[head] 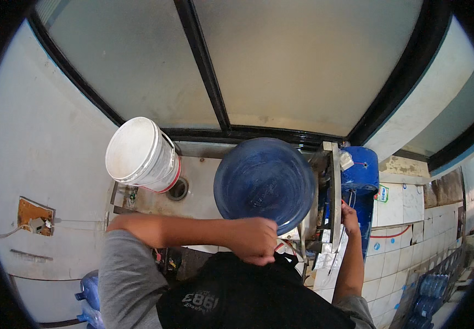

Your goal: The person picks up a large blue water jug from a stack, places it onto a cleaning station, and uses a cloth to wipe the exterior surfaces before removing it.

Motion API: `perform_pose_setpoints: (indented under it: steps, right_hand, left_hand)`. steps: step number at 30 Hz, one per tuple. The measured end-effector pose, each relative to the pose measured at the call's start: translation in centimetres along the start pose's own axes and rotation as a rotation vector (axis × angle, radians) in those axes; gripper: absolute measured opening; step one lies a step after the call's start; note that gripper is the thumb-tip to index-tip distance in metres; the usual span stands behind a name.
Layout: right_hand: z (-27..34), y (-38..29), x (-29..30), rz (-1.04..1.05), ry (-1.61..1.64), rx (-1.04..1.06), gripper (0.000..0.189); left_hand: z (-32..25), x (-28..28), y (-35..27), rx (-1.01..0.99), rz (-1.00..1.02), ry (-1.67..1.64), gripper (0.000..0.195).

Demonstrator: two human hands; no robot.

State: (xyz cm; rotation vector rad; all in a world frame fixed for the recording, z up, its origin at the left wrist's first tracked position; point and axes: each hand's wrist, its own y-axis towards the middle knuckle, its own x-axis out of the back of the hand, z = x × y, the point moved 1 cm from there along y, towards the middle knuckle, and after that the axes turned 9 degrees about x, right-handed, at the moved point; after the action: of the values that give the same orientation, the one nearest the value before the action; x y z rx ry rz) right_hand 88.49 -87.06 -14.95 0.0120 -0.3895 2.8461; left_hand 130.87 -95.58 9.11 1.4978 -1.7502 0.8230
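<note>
A large round blue plastic container (263, 185) stands on the metal sink top in front of me, its circular face turned up and bearing raised writing. My left hand (257, 240) is curled into a fist at the container's near edge, with the forearm crossing in front of me. Nothing shows in that fist, and whether it touches the container is unclear. My right hand (349, 220) is raised beside an upright metal frame (335, 197), at the container's right. Its fingertips are partly hidden near a small red part, so its grip is unclear.
At the left a white lidded bucket (142, 154) stands beside a drain hole (177, 189). A cut blue drum (359, 168) sits behind the frame. Frosted glass panels (303, 66) rise at the back. Clear blue water jugs (91, 292) lie at lower left; several more (430, 288) are at right.
</note>
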Motion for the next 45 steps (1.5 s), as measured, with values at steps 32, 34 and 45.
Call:
perform_pose_setpoints:
  steps: [32,34,45]
  right_hand:
    - [-1.8,1.5,1.0,-0.047,-0.132,-0.048,0.049]
    - [-0.7,1.2,0.6,-0.077,-0.156,-0.084,0.048]
    - [-2.0,2.6,0.4,-0.096,-0.091,0.062,0.046]
  left_hand:
    - [0.2,3.0,1.4,0.116,-0.459,0.021,0.042]
    - [-2.2,5.2,-1.8,0.71,-0.781,0.297,0.052]
    - [13.2,6.5,-7.7,1.103,-1.028,-0.224,0.043]
